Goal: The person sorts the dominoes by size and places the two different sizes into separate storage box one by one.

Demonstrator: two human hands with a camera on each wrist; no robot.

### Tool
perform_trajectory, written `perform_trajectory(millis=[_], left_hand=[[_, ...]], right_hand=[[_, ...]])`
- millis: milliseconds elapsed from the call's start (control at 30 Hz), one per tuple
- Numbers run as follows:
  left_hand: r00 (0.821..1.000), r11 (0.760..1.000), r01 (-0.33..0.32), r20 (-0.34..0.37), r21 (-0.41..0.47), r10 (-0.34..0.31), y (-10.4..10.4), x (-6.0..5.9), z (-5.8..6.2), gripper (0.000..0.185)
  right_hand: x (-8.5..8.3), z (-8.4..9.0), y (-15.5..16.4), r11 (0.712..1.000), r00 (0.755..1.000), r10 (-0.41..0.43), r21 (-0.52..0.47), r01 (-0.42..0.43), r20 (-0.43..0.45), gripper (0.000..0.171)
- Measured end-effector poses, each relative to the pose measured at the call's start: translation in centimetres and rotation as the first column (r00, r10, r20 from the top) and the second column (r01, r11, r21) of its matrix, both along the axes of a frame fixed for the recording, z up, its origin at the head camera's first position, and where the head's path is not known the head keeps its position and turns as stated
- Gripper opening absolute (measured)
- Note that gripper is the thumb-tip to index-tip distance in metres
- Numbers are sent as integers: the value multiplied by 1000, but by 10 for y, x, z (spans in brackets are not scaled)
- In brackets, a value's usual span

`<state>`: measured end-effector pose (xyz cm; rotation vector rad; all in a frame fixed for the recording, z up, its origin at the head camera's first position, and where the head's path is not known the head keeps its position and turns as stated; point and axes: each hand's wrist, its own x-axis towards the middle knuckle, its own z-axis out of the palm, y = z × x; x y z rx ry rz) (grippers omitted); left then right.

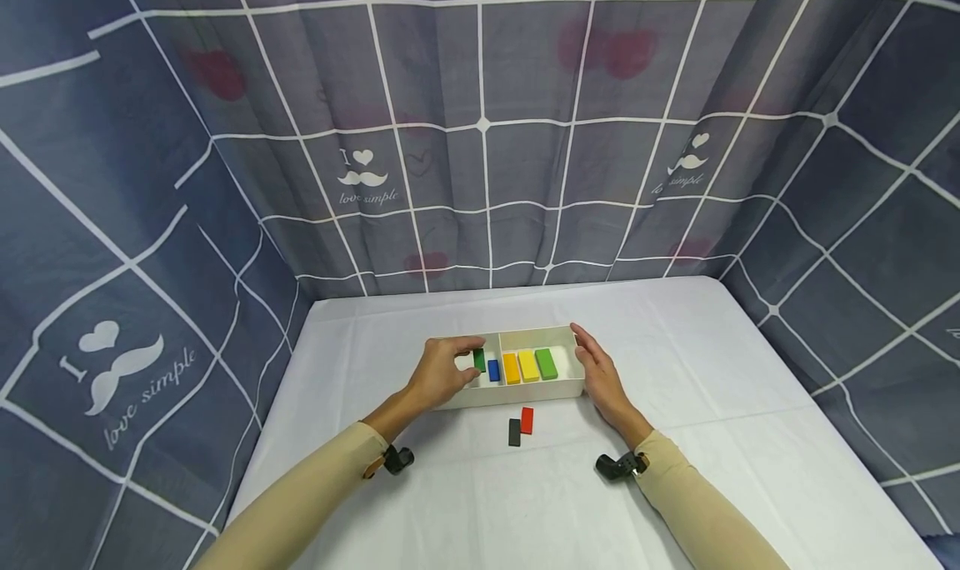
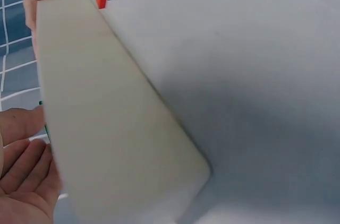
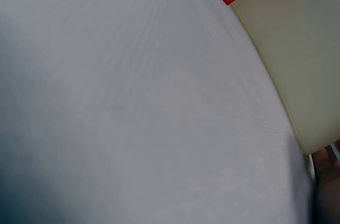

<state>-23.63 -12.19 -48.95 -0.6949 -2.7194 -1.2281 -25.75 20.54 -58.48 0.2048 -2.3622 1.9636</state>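
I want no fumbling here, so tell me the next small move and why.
Probably settle the dark green block beside the blue block and release it: the left hand pinches it in the left part of the box, the right hand touches the other end, and the black block and red block lie outside.

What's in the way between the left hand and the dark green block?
Nothing visible. The left hand has its thumb and a finger right at the dark green block, inside the box. The blue block lies to the right, not between them.
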Motion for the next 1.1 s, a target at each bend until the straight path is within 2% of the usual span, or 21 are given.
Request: perform_trajectory(millis=[200,467,967,1100], left_hand=[[998,1000,22,51,-3,-22,-1,-10,-14,51],[996,999,39,83,-19,-37,-1,-21,-24,51],[991,986,79,123,-145,-61,3,-31,-25,49],[986,983,94,151,-155,-71,3,-35,-27,49]], right_hand=[[0,0,0,1000,1000,-5,8,5,4,53],[0,1,-1,1000,1000,-8,-2,8,-2,52],[-1,-2,-1,1000,1000,-7,-17,7,-5,50],[-1,-2,-2,1000,1000,-5,-22,4,-10,50]])
